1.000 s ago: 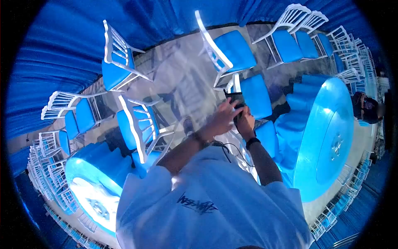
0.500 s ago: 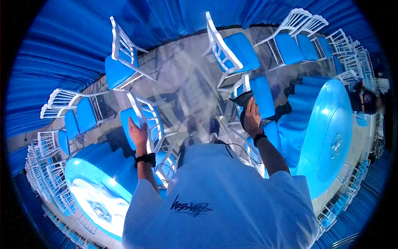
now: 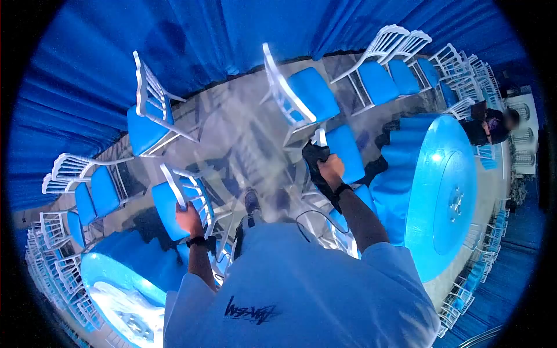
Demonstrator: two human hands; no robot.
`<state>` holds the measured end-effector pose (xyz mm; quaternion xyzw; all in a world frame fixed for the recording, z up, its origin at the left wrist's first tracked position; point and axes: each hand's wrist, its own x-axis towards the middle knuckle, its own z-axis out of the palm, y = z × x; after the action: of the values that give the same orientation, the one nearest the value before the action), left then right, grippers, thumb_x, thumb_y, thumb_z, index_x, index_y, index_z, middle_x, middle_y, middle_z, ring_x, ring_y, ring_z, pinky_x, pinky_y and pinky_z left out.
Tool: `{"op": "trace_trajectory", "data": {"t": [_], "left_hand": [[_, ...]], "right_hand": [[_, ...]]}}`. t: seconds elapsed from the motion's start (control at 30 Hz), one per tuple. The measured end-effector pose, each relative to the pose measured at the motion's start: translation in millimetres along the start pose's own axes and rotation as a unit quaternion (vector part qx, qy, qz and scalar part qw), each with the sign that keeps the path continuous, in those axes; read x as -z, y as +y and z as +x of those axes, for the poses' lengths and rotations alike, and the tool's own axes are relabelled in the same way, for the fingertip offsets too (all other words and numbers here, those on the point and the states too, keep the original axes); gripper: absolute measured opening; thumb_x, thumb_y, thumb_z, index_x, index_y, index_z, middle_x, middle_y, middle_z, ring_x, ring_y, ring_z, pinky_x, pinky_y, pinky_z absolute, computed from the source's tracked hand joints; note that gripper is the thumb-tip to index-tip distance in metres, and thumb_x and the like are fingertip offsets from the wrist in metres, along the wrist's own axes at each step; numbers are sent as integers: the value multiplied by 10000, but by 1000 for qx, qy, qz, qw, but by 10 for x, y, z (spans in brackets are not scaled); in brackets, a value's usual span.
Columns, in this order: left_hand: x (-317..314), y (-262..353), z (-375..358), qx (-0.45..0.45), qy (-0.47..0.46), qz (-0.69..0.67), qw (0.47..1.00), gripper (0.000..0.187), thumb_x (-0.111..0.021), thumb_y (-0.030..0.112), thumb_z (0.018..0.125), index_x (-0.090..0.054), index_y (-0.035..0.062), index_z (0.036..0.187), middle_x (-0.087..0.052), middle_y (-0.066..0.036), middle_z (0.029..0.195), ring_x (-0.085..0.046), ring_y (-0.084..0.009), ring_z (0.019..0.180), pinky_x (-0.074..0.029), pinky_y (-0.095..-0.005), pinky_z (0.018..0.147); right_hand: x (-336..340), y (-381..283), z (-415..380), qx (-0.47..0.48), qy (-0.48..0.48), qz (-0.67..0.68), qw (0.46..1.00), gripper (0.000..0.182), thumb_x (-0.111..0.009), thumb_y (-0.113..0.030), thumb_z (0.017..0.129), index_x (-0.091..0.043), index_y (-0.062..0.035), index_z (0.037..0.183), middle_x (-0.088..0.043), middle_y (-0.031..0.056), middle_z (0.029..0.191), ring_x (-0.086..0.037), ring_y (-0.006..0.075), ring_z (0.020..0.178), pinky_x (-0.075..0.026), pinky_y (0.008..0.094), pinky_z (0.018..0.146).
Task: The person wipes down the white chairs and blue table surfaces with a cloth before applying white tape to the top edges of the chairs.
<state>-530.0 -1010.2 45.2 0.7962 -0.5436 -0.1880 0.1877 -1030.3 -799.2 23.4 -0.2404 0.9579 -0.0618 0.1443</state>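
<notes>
My left hand (image 3: 188, 220) is closed on the back rail of a white chair (image 3: 174, 184) with a blue seat. A dark band sits on that wrist. My right hand (image 3: 332, 170) grips a black cloth (image 3: 315, 159), which hangs down along the wrist. Just beyond the cloth stands another white chair with a blue seat (image 3: 346, 152), its back mostly hidden by the cloth and hand.
Draped round tables stand on the left (image 3: 110, 264) and right (image 3: 423, 191). Ahead, a left chair (image 3: 148, 130) and a right chair (image 3: 310, 95) flank the grey floor (image 3: 232, 127). Blue curtains (image 3: 232, 35) hang behind. Another person (image 3: 490, 124) is at far right.
My left hand has gone from open fingers beside the chair back to closed on its rail. My right hand has bunched the black cloth more tightly. The view has shifted slightly.
</notes>
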Motion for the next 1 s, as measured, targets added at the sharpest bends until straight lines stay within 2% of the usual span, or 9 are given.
{"op": "trace_trajectory", "data": {"t": [0.1,0.2,0.3,0.37,0.43,0.53,0.7,0.77,1.0], "left_hand": [[137,214,-91,22,-4,32,999,561,-735,305,869,-668,4,1339,-745,-254,1155,-726,-444,1028,-567,-529,880],[96,216,-86,18,12,85,996,584,-727,352,880,-667,-22,1325,-746,-265,1125,-729,-448,1011,-571,-536,864],[72,186,-88,9,31,105,994,484,-715,379,895,-695,29,1229,-763,-246,1001,-729,-470,921,-572,-568,790],[72,169,-82,33,10,89,995,454,-714,376,892,-695,47,1205,-760,-248,986,-725,-475,909,-567,-578,780],[54,180,-88,14,49,130,990,476,-708,399,883,-691,70,1226,-760,-241,957,-728,-470,881,-566,-584,771],[125,308,-99,50,17,134,990,511,-708,414,862,-691,85,1253,-755,-256,983,-724,-473,911,-557,-586,786],[47,246,-79,56,36,150,986,548,-698,435,861,-684,87,1284,-750,-262,1024,-713,-478,951,-548,-594,801],[18,238,-77,56,40,169,983,556,-689,446,862,-684,91,1290,-750,-259,1034,-711,-479,956,-545,-597,804],[-53,103,-68,56,40,179,981,606,-686,458,882,-681,36,1317,-759,-267,1003,-726,-475,909,-548,-592,790]], "right_hand": [[34,-38,56,-38,-1,72,997,509,-816,-387,768,-733,46,1023,-749,284,1027,-724,452,958,-585,521,826],[44,-71,164,-75,-51,193,977,493,-773,-326,743,-741,42,1071,-746,294,1074,-722,465,951,-582,501,796],[-147,-187,204,-117,9,62,991,423,-748,-279,731,-738,9,1041,-757,255,1060,-721,455,972,-591,493,809],[283,-627,-52,-145,49,7,988,386,-733,-266,730,-731,-10,1019,-759,238,1046,-721,450,983,-593,505,823],[262,-689,-45,-133,71,30,988,381,-726,-292,725,-720,-29,1001,-756,225,1025,-723,444,973,-586,544,852],[140,-588,54,-128,91,7,987,411,-719,-328,734,-719,-18,1005,-749,237,1007,-712,464,951,-577,563,846],[-14,-347,138,-98,50,42,993,445,-709,-375,760,-718,2,997,-735,256,1065,-691,471,1020,-562,544,898],[-246,-182,206,-63,106,-30,992,631,-790,-573,734,-651,-24,1013,-722,211,906,-715,430,884,-587,522,778],[14,-347,220,-122,19,15,992,569,-782,-478,737,-680,-14,1050,-741,249,1040,-713,436,1005,-571,541,858]]}}
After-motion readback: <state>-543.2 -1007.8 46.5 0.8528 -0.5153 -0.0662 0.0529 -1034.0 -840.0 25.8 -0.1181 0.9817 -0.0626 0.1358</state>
